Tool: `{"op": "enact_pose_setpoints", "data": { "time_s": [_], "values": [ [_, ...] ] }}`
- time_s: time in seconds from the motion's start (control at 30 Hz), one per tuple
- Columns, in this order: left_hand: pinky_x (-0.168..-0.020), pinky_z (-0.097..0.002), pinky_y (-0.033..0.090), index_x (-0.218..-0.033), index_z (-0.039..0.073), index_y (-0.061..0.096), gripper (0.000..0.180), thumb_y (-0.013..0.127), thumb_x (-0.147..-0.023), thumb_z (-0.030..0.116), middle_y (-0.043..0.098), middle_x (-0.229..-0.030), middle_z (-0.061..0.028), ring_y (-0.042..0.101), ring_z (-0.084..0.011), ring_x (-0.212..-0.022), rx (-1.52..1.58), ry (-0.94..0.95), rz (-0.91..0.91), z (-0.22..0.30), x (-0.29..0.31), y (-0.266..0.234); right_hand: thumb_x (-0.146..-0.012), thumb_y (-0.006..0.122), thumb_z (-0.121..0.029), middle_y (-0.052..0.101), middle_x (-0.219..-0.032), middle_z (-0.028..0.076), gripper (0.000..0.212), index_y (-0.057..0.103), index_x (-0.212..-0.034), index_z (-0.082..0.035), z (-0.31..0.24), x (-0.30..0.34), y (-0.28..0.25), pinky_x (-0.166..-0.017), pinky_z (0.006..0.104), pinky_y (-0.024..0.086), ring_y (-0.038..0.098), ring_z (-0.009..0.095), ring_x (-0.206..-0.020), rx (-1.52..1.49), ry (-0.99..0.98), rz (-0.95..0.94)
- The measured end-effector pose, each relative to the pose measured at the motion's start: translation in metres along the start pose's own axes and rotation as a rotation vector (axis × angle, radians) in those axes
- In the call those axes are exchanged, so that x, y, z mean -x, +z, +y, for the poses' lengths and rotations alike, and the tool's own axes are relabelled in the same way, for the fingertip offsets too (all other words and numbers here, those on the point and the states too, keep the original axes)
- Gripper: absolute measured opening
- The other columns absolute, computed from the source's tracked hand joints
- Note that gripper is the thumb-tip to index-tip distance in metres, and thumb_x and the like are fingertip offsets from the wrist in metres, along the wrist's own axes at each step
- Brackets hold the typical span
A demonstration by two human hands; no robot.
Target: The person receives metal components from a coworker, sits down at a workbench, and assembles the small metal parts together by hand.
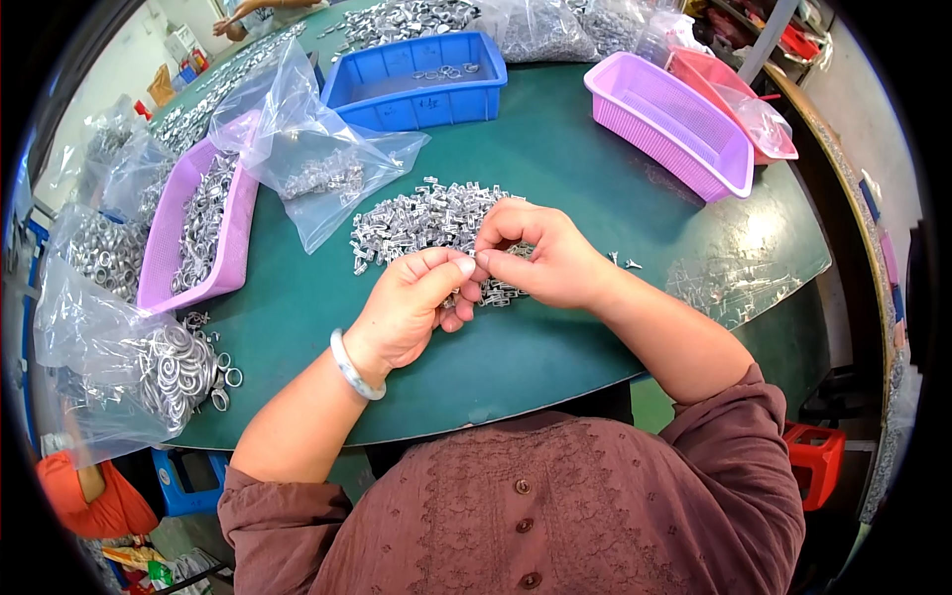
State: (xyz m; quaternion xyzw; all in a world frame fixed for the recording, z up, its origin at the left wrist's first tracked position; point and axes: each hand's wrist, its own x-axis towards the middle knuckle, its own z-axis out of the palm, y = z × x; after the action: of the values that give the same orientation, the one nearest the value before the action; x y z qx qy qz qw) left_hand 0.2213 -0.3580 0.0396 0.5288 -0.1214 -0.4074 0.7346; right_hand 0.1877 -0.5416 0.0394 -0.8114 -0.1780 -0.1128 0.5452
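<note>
My left hand (412, 300) and my right hand (542, 253) meet fingertip to fingertip over the near side of a heap of small silver metal parts (416, 220). Both hands are closed in a pinch. Whatever sits between the fingertips is too small and too covered to make out. A pale bangle (354, 367) circles my left wrist. Some metal parts show beneath and between my hands. Two or three tiny loose pieces (625, 261) lie just right of my right hand.
On the green table (555, 129) stand a blue tray (416, 109) with a few rings, an empty lilac basket (684, 139) beside a red one (783, 149), and a lilac basket (233, 253) of metal parts. Bags of metal rings (178, 367) crowd the left edge. Another person's hands (233, 22) show far left.
</note>
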Motion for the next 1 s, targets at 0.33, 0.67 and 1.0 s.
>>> {"op": "enact_pose_setpoints", "data": {
  "time_s": [0.33,0.67,1.0],
  "values": [
    [-0.044,-0.0205,0.035,-0.079,0.005,0.059,0.022,0.048,-0.088,0.023,0.053,-0.065,-0.0009,0.048,-0.0085,-0.052,-0.015,-0.001,0.027,0.002,-0.002,-0.003,-0.079,0.057,-0.005,0.056,-0.079,0.004,0.006,0.058,-0.082,-0.001,-0.009,0.001,-0.005,-0.066,0.0274,0.043,0.052,0.013,-0.075,-0.068,0.009,-0.079],
    [-0.043,-0.0211,0.034,-0.078,0.003,0.057,0.023,0.046,-0.087,0.021,0.053,-0.065,-0.0044,0.047,-0.0109,-0.051,-0.02,-0.07,-0.071,0.005,-0.001,-0.004,-0.082,0.057,-0.008,0.059,-0.08,0.005,0.01,0.06,-0.086,0.0,-0.001,0.0,-0.002,-0.067,0.0254,0.045,0.054,0.011,-0.073,-0.112,0.001,-0.078],
    [-0.041,-0.02,0.034,-0.081,0.001,0.057,0.024,0.046,-0.087,0.02,0.054,-0.066,-0.0049,0.047,-0.011,-0.051,0.11,-0.141,-0.064,0.009,0.001,-0.002,-0.082,0.058,-0.007,0.059,-0.081,0.002,0.008,0.061,-0.084,0.0,-0.01,0.0,-0.008,-0.068,0.0236,0.044,0.053,0.008,-0.076,-0.222,0.205,-0.175]
  ]
}}
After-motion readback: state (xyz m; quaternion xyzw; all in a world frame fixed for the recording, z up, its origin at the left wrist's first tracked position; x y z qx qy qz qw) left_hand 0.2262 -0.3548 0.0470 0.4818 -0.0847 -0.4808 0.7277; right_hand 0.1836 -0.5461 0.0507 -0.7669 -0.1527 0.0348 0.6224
